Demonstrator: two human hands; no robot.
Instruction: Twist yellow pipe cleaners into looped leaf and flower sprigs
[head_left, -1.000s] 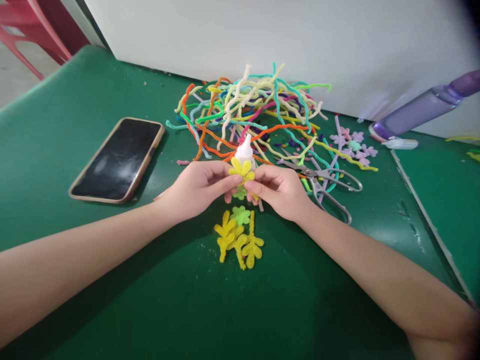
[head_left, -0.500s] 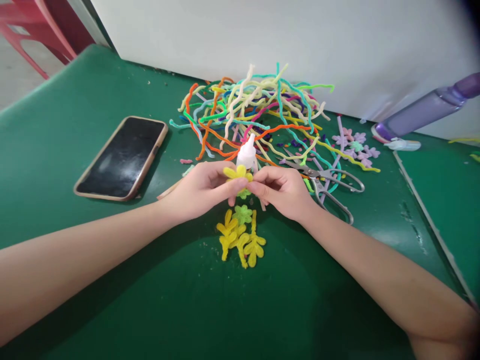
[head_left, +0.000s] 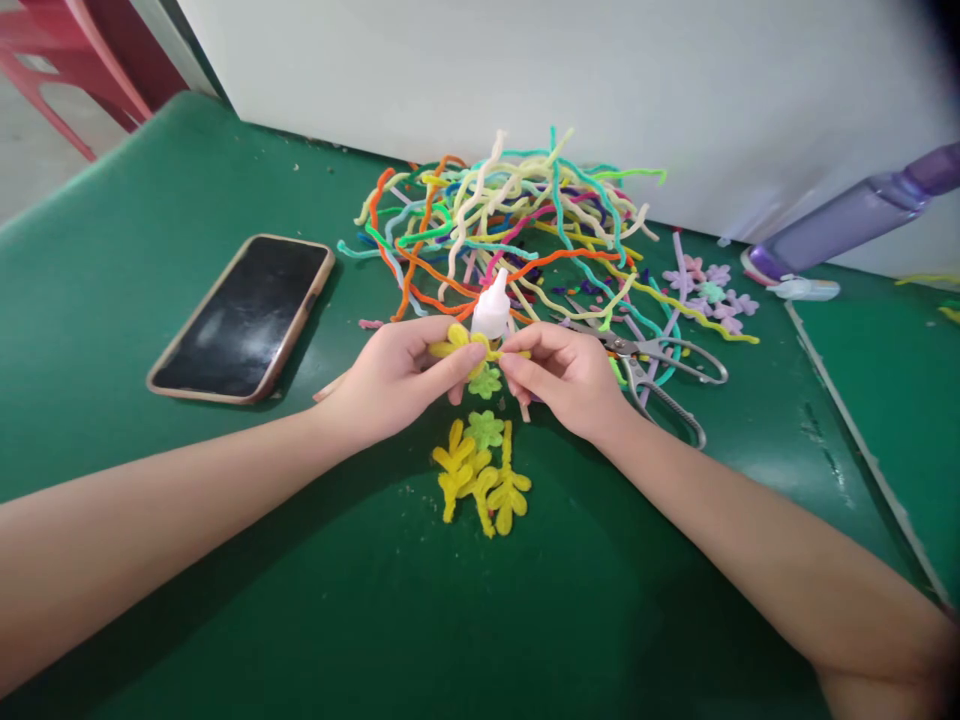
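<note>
Between both hands is a yellow pipe-cleaner piece (head_left: 456, 338) with looped petals. My left hand (head_left: 401, 375) pinches its looped part between thumb and finger. My right hand (head_left: 566, 380) pinches the end that points right. Just beyond the fingertips stands a white glue bottle (head_left: 492, 308), its base hidden. A green pipe-cleaner flower (head_left: 484, 382) shows under the hands. Closer to me, another green flower (head_left: 485, 429) lies against several yellow pipe-cleaner leaf sprigs (head_left: 510, 492) on the green table (head_left: 360, 600).
A heap of coloured pipe cleaners (head_left: 517, 200) lies beyond the hands. Metal scissors (head_left: 652, 360) rest at right, near small lilac flowers (head_left: 712, 290). A purple bottle (head_left: 847, 220) leans on the white wall (head_left: 525, 60). A phone (head_left: 244, 315) lies left; a red chair (head_left: 71, 50) stands behind.
The yellow piece has turned in my fingers: its petals now point left and an end reaches right. My hands have drawn slightly apart, so more of the green flower beneath shows.
</note>
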